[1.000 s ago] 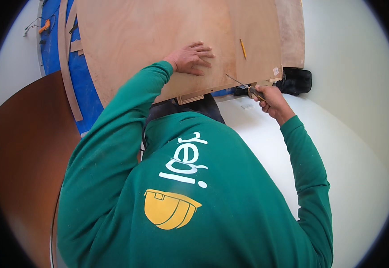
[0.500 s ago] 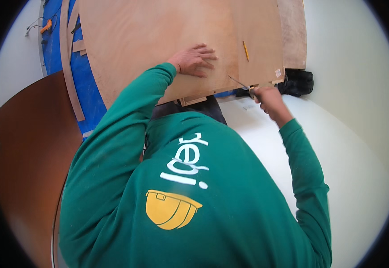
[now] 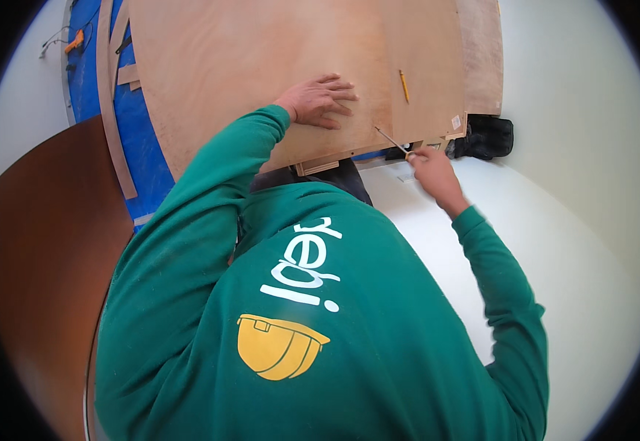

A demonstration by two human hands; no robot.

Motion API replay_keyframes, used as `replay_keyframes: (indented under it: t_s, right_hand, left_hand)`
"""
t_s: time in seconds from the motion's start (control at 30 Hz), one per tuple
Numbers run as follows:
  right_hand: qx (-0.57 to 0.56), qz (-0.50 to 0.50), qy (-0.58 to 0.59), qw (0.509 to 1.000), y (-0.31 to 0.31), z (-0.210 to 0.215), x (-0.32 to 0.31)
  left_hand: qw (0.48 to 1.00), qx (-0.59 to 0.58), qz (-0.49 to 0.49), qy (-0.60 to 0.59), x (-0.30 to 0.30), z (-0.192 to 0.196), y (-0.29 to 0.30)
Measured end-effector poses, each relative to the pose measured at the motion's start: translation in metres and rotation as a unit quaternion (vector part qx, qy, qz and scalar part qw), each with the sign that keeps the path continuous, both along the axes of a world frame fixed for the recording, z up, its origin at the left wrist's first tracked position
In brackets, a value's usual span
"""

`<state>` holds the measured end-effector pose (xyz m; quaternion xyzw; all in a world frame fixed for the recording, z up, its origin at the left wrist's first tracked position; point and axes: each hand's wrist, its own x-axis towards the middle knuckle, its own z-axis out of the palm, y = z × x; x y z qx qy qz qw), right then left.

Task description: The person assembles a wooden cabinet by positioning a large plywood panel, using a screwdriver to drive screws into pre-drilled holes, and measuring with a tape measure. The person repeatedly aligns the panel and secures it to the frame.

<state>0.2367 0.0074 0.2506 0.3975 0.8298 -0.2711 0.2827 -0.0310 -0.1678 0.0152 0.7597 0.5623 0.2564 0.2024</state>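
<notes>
The slim, metal-shafted hand tool point(image 3: 391, 140) is gripped in the closed right hand point(image 3: 433, 175), its tip over the near part of the broad, tan wooden panel point(image 3: 261, 44) (touching or not, I cannot tell). The left hand point(image 3: 320, 101) lies open on that panel, fingers spread. Farther off lies a slim yellow pencil point(image 3: 404, 86); far left, bright-blue sheeting point(image 3: 139, 125).

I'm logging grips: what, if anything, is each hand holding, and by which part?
The right hand holds a thin-shafted tool by its handle; the left hand holds nothing, lying spread on the wooden panel.
</notes>
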Motion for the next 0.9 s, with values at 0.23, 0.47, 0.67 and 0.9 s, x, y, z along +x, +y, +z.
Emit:
replay_keyframes:
  t_s: [0.23,0.47,0.67,0.9]
  right_hand:
    - [-0.147,-0.219,-0.014,0.965,0.011,0.007,0.012]
    - [0.051,0.069,0.011,0.996,0.002,-0.004,0.016]
    - [-0.255,-0.464,-0.040,0.847,0.020,0.004,-0.002]
    - [0.083,0.201,0.073,0.973,0.006,-0.007,0.029]
  left_hand:
    - [1.000,0.007,-0.009,-0.010,0.004,0.005,-0.001]
    - [1.000,0.005,0.001,-0.022,0.003,0.001,0.000]
    - [1.000,0.017,0.003,-0.015,0.006,-0.002,-0.001]
    - [1.000,0.016,0.003,-0.026,0.003,0.006,-0.002]
